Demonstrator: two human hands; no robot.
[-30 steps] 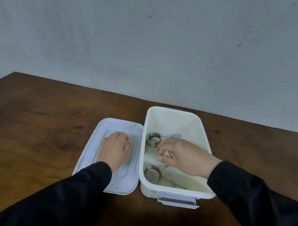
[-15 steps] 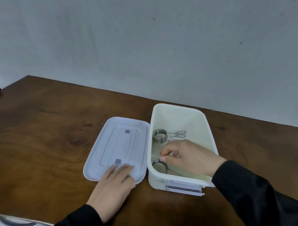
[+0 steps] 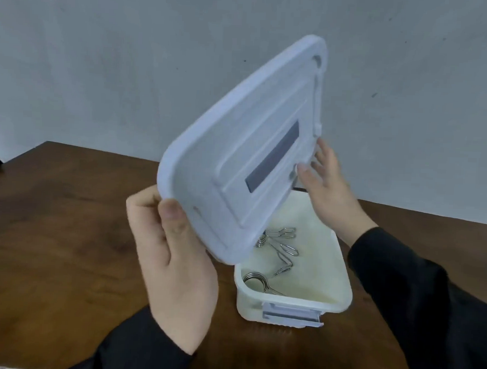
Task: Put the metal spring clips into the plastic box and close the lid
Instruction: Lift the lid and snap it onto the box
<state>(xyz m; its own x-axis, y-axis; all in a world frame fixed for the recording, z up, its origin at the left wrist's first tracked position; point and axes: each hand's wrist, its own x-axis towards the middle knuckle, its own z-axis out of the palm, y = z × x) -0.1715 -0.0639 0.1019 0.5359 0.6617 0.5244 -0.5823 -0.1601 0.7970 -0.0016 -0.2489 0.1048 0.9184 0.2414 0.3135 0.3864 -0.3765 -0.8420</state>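
Observation:
The white plastic box (image 3: 341, 289) stands open on the wooden table, latch facing me. Inside lie metal spring clips: one coil (image 3: 256, 281) near the front left wall, and others (image 3: 283, 243) further back, partly hidden by the lid. The white lid (image 3: 238, 145) is raised in the air, tilted steeply above the box's left half. My left hand (image 3: 175, 259) grips the lid's near left corner, thumb on its face. My right hand (image 3: 328, 193) touches the lid's right edge with spread fingers.
The brown wooden table (image 3: 68, 218) stretches left and right of the box. A grey wall rises behind the table's far edge. Black sleeves cover both forearms.
The lid has been lifted off the table and tilted up over the box. My right hand has left the box's inside and gone up to the lid's right edge.

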